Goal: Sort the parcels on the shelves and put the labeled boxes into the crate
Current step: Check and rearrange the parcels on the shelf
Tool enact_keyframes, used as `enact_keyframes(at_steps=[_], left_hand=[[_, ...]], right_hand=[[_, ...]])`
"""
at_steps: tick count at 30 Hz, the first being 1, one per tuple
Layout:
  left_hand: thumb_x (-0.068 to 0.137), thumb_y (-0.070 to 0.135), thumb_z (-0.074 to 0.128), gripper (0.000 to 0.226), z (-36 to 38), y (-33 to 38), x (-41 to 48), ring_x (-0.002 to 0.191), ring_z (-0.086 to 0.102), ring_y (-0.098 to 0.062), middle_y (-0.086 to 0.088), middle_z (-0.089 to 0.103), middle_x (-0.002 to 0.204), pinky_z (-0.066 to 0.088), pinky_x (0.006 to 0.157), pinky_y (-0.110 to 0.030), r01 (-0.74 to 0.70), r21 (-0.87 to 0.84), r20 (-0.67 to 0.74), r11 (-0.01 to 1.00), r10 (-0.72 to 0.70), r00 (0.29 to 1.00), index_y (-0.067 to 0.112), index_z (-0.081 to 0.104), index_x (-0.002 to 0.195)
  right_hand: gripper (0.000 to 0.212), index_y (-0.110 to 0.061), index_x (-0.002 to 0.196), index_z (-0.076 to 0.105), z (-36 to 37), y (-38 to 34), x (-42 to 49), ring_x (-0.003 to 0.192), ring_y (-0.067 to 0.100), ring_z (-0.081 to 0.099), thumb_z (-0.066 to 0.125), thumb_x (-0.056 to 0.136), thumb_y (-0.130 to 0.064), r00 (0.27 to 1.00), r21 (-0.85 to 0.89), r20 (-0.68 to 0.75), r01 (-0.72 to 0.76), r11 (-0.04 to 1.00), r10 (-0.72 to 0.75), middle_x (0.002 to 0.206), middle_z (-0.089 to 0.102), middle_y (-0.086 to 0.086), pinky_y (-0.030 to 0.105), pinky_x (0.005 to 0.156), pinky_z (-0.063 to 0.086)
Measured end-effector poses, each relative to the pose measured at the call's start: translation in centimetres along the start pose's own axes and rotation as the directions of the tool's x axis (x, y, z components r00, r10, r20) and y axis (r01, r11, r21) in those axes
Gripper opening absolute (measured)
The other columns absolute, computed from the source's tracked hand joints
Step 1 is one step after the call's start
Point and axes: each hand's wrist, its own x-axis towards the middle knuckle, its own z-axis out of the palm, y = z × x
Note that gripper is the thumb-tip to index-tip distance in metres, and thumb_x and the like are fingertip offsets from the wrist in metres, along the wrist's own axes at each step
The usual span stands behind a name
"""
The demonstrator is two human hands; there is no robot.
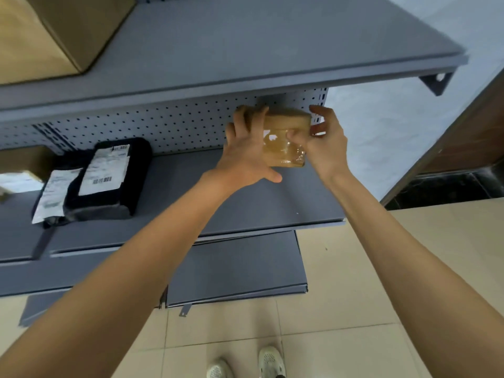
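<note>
A small brown cardboard box wrapped in glossy clear tape sits just right of centre in the upper half of the frame, held between 2 bare hands. It is in front of the perforated back panel and over the rear right part of the grey middle shelf. Whether its lower edge touches that shelf cannot be told.

The left hand grips the box's left end. Its fingers curl over the top left corner and its thumb is spread wide below, pointing toward the centre of the frame. The right hand holds the right end, with its thumb pressed on the taped front face and its fingers bent round the right side. The box fills the gap between the 2 palms.

At the left of the same shelf, well apart from the hands, lies a black mailer bag with a white barcode label. A second black labelled bag lies just beside it on the left. A labelled brown carton is cut off by the left edge of the frame.

On the upper shelf, in the upper left corner of the frame, stands a large cardboard box. A lower shelf shows beneath the arms. Below it are the beige tiled floor and 2 white shoes at the bottom edge.
</note>
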Motion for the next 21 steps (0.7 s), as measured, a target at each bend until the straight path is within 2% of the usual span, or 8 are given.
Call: enact_keyframes(at_steps=[2, 4, 7, 9, 12, 15, 17, 21], left_hand=[[0.051, 0.025, 0.092, 0.127, 0.0, -0.2, -0.7, 0.13, 0.021, -0.037, -0.008, 0.002, 0.154, 0.041, 0.101, -0.043, -0.011, 0.113, -0.003, 0.994, 0.012, 1.0, 0.019, 0.013, 0.15], [0.058, 0.017, 0.087, 0.115, -0.3, -0.7, -1.2, 0.126, 0.025, -0.038, -0.007, 0.007, 0.154, 0.045, 0.098, -0.043, 0.02, 0.13, -0.07, 0.991, -0.011, 0.998, 0.017, 0.017, 0.149], [0.061, 0.016, 0.082, 0.102, -1.3, -2.1, -1.5, 0.122, 0.034, -0.034, -0.007, 0.024, 0.144, 0.041, 0.099, -0.041, 0.092, -0.003, -0.133, 0.996, -0.091, 0.987, 0.019, 0.024, 0.145], [0.058, 0.026, 0.084, 0.101, -2.3, -3.2, -1.6, 0.119, 0.041, -0.029, -0.004, 0.03, 0.137, 0.043, 0.097, -0.039, 0.191, -0.153, -0.113, 0.97, -0.209, 0.971, 0.024, 0.028, 0.142], [0.057, 0.034, 0.084, 0.089, -3.5, -4.4, -2.0, 0.108, 0.051, -0.016, 0.0, 0.045, 0.127, 0.05, 0.088, -0.032, 0.35, -0.358, -0.047, 0.865, -0.391, 0.919, 0.023, 0.04, 0.134], [0.069, 0.038, 0.079, 0.062, -4.4, -5.7, -2.7, 0.097, 0.066, -0.015, 0.0, 0.066, 0.112, 0.059, 0.081, -0.034, 0.446, -0.543, 0.109, 0.712, -0.467, 0.878, 0.017, 0.054, 0.122], [0.078, 0.04, 0.073, 0.052, -4.6, -6.2, -3.2, 0.096, 0.069, -0.018, -0.003, 0.07, 0.108, 0.059, 0.08, -0.033, 0.501, -0.641, 0.221, 0.581, -0.485, 0.846, 0.014, 0.057, 0.12], [0.081, 0.04, 0.071, 0.045, -4.9, -6.8, -3.9, 0.097, 0.069, -0.024, -0.006, 0.068, 0.106, 0.057, 0.087, -0.038, 0.52, -0.721, 0.281, 0.458, -0.493, 0.823, 0.013, 0.057, 0.113]], right_hand=[[0.053, -0.024, 0.122, 0.055, 0.7, -0.5, -0.5, 0.081, 0.008, 0.06, 0.078, 0.075, -0.019, 1.0, -0.002, 0.008, 0.009, 1.0, -0.009, 0.092, 0.061, -0.006, 0.007, 0.062, 0.047], [0.053, -0.022, 0.125, 0.054, 1.4, -0.8, -1.0, 0.082, 0.007, 0.06, 0.077, 0.077, -0.018, 0.999, -0.005, 0.033, 0.013, 1.0, -0.013, 0.094, 0.061, -0.005, 0.009, 0.065, 0.049], [0.052, -0.018, 0.131, 0.051, 1.9, -1.2, -1.4, 0.084, 0.006, 0.062, 0.07, 0.083, -0.01, 0.995, 0.095, 0.102, -0.003, 0.995, -0.007, 0.1, 0.065, 0.001, 0.009, 0.065, 0.05], [0.05, -0.016, 0.132, 0.049, 2.1, -0.9, -1.5, 0.092, 0.009, 0.063, 0.067, 0.086, -0.011, 0.992, 0.152, 0.124, -0.016, 0.988, -0.003, 0.107, 0.066, 0.005, 0.016, 0.08, 0.053], [0.058, -0.018, 0.14, 0.041, 2.1, 0.6, -1.7, 0.11, 0.012, 0.058, 0.067, 0.088, -0.025, 0.984, 0.106, 0.145, -0.118, 0.987, 0.102, 0.124, 0.061, 0.006, 0.033, 0.101, 0.046], [0.085, -0.018, 0.152, 0.016, 2.4, 2.7, -2.5, 0.132, 0.018, 0.043, 0.066, 0.087, -0.042, 0.916, 0.042, 0.245, -0.339, 0.94, 0.319, 0.147, 0.042, 0.003, 0.045, 0.111, 0.035], [0.094, -0.018, 0.153, 0.006, 3.2, 3.8, -3.1, 0.135, 0.024, 0.038, 0.064, 0.085, -0.05, 0.85, 0.059, 0.308, -0.464, 0.884, 0.426, 0.151, 0.035, 0.002, 0.054, 0.109, 0.034], [0.08, -0.022, 0.14, 0.027, 4.8, 4.1, -3.9, 0.122, 0.034, 0.047, 0.065, 0.08, -0.058, 0.743, 0.178, 0.393, -0.64, 0.748, 0.542, 0.139, 0.041, 0.0, 0.055, 0.094, 0.049]])
